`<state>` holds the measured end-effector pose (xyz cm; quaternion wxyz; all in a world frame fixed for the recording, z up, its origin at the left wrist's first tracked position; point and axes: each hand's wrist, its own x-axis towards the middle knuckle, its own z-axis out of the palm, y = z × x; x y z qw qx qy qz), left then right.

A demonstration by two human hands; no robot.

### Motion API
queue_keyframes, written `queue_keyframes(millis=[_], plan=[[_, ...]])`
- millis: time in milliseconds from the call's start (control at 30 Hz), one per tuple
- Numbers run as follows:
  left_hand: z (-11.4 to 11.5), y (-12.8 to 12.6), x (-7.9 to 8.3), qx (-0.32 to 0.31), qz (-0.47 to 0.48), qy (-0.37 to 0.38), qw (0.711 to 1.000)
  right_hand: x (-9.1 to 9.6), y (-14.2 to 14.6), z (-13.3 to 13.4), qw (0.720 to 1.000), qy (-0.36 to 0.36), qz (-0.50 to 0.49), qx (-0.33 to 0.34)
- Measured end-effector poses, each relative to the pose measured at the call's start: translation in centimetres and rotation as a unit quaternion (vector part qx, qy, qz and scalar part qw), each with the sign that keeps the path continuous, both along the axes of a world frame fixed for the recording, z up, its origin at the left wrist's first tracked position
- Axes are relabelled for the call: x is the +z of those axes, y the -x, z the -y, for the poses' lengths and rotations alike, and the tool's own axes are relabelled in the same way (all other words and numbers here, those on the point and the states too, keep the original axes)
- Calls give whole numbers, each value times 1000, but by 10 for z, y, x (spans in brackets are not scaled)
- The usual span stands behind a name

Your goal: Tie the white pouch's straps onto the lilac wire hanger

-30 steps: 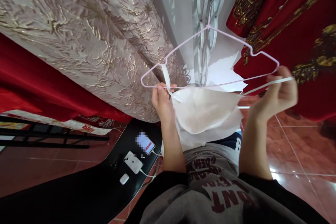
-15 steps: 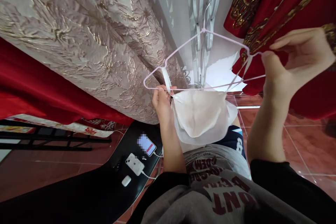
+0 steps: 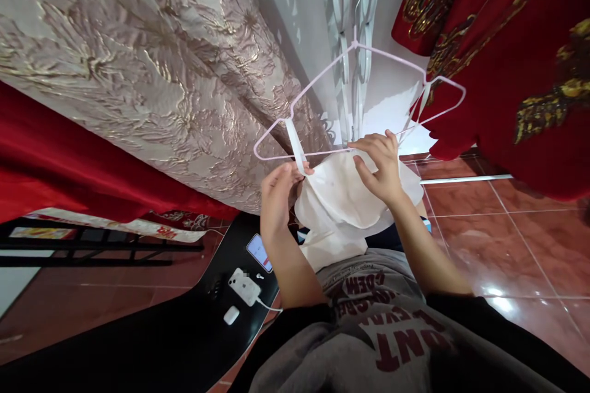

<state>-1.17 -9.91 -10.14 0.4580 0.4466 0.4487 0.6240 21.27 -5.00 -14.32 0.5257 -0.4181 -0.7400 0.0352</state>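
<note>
A pink hanger [image 3: 318,81] hangs by its metal hook, with a white garment [image 3: 350,184] on it by two thin straps. Its left strap [image 3: 295,141] loops over the hanger's left notch, and the right strap [image 3: 423,101] sits at the right notch. My left hand [image 3: 278,199] is closed at the base of the left strap, just below the hanger's bottom bar. Over the garment's upper right edge, my right hand [image 3: 380,166] lies with its thumb and fingers apart. The garment's lower part drapes toward my lap.
A white metal rack [image 3: 343,61] stands against the wall. Patterned pale fabric [image 3: 184,73] hangs left, red embroidered fabric [image 3: 498,67] right. On a black bench [image 3: 161,331] lie a white phone [image 3: 244,287], another phone [image 3: 259,252] and a small white case [image 3: 231,315].
My right hand has left the hanger's right end and come down and left onto the garment. My left hand stays by the left strap, slightly lower. The garment's lower part has shifted.
</note>
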Motion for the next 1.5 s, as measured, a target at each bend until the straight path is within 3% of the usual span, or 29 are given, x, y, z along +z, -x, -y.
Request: queue_keyframes(millis=[133, 267, 333, 433, 500, 567, 700, 800, 900, 1067, 1133, 1233, 1367, 1500], plan=[[4, 7, 35, -47, 52, -55, 996, 2, -2, 2, 1000, -3, -3, 11], [-5, 7, 51, 40, 115, -151, 981, 3, -9, 1, 1000, -12, 0, 24], [-10, 9, 44, 122, 112, -167, 972, 3, -14, 1, 1000, -8, 5, 23], [-12, 9, 26, 221, 81, -123, 964, 2, -14, 2, 1000, -3, 10, 23], [-12, 2, 15, 199, 70, -79, 974, 2, -9, 5, 999, -3, 12, 31], [-12, -11, 9, 133, 75, -47, 987, 5, -1, 10, 999, 0, 16, 32], [-14, -39, 8, 108, 122, -63, 985, 13, 4, 25, 999, 13, 12, 43], [-16, -44, 9, 79, 147, -76, 983, 15, -17, 29, 995, 17, -93, 20], [-17, -41, 8, 50, 163, -76, 982, 18, -49, 21, 974, 48, -220, -35], [-21, -41, 5, 76, 156, -85, 981, 51, -70, 0, 961, 176, -215, 0], [-22, -42, 5, 81, 148, -82, 982, 67, -67, -12, 961, 149, -233, 24], [-22, -40, 5, 73, 144, -77, 984, 75, -73, -39, 950, 38, -310, 3], [-21, -36, 6, 52, 150, -65, 985, 50, -107, -68, 914, -124, -385, -40], [-22, -34, 3, 36, 165, -72, 983, 22, -125, -45, 889, -210, -403, -59]])
